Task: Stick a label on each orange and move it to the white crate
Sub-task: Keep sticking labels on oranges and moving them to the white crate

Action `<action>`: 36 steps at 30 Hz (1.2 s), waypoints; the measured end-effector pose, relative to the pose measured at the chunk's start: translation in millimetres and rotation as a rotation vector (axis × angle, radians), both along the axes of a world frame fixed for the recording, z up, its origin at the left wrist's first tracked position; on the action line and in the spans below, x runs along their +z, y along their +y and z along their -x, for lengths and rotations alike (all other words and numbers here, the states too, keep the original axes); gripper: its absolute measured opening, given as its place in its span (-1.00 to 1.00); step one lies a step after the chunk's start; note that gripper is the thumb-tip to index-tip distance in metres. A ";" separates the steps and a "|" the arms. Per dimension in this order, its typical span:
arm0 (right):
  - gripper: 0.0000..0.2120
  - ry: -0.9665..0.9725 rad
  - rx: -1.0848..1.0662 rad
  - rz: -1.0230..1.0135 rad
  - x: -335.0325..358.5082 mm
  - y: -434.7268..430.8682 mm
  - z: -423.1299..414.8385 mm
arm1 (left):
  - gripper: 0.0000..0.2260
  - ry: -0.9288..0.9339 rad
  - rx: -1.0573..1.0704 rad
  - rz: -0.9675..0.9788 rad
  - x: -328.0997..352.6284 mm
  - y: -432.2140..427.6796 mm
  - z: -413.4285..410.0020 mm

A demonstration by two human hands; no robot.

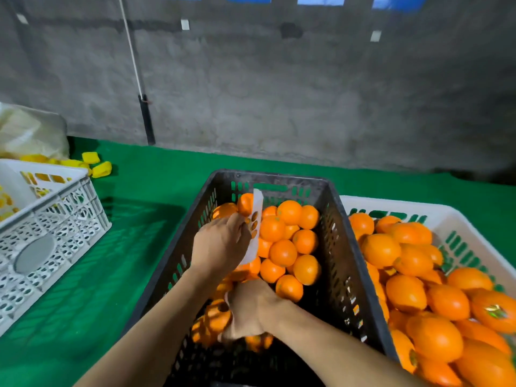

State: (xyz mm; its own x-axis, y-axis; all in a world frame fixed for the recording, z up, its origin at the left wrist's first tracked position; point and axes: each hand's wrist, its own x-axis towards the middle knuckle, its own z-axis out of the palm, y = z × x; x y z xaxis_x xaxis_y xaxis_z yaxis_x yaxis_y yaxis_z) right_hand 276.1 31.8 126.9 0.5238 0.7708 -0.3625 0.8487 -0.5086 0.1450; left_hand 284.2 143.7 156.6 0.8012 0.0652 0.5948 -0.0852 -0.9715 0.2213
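A black crate (354, 261) in the middle holds several oranges (282, 252). My left hand (220, 244) is over its left side and grips a white label strip (255, 219) that carries small labels. My right hand (251, 308) reaches down into the near part of the black crate, its fingers curled around an orange (219, 317) low in the pile. To the right, a white crate (458, 227) is heaped with oranges, one (494, 311) showing a shiny label.
A green cloth (134, 219) covers the table. A second white crate (55, 219) stands at the left, with yellow pieces (97, 163) and a pale plastic bag (30, 132) behind it. A concrete wall closes the far side.
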 end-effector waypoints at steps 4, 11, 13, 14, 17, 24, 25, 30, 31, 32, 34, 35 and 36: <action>-0.46 -0.046 -0.273 -0.376 14.5 -34.3 -9.3 | -0.77 -0.037 0.016 0.016 0.1 4.3 1.9; -0.48 -0.101 -0.602 -0.807 75.4 -130.5 -26.2 | -0.62 -0.064 -0.091 0.006 -5.0 -6.3 6.6; -0.44 -0.133 -0.719 -0.840 95.8 -164.3 -31.7 | -0.61 -0.059 -0.113 0.007 -7.0 -9.2 8.2; -0.41 -0.152 -0.787 -0.812 103.5 -182.4 -34.8 | -0.61 -0.049 -0.114 0.010 -8.4 -9.3 8.3; -0.37 -0.167 -0.946 -0.653 115.9 -234.2 -41.0 | -0.68 -0.026 -0.100 0.010 -12.6 -8.6 6.4; -0.15 0.225 -1.118 -0.272 68.8 -290.6 -31.8 | -0.77 0.039 -0.120 0.031 -17.4 -6.7 2.7; -0.09 0.275 -1.131 -0.320 59.2 -289.0 -29.8 | -0.78 0.051 -0.124 0.032 -17.8 -6.9 2.6; -0.02 0.291 -1.079 -0.273 51.1 -266.8 -27.4 | -0.86 0.157 -0.132 0.056 -18.1 -8.7 5.5; -0.01 0.317 -1.090 -0.251 54.7 -264.5 -27.5 | -0.87 0.182 -0.153 0.059 -18.2 -8.2 7.3; -0.01 0.336 -1.092 -0.220 59.3 -263.5 -27.1 | -0.88 0.203 -0.186 0.055 -18.2 -8.4 9.3; -0.13 0.313 -1.064 -0.081 71.5 -259.3 -25.2 | -0.89 0.237 -0.248 0.060 -17.3 -8.8 12.3; -0.30 0.272 -1.041 -0.011 77.3 -254.8 -24.2 | -0.88 0.251 -0.268 0.080 -16.6 -9.0 13.0; -0.54 0.207 -1.008 0.022 83.3 -247.9 -24.2 | -0.86 0.264 -0.282 0.117 -16.4 -9.3 12.8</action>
State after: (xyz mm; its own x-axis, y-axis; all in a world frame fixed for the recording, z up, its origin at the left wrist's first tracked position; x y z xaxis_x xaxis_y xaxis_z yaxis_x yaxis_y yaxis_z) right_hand 300.3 -216.1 210.2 0.8495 -0.0004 -0.5277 0.0385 -0.9973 0.0627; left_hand 271.4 134.4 140.2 0.9216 -0.1237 0.3680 -0.2702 -0.8849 0.3793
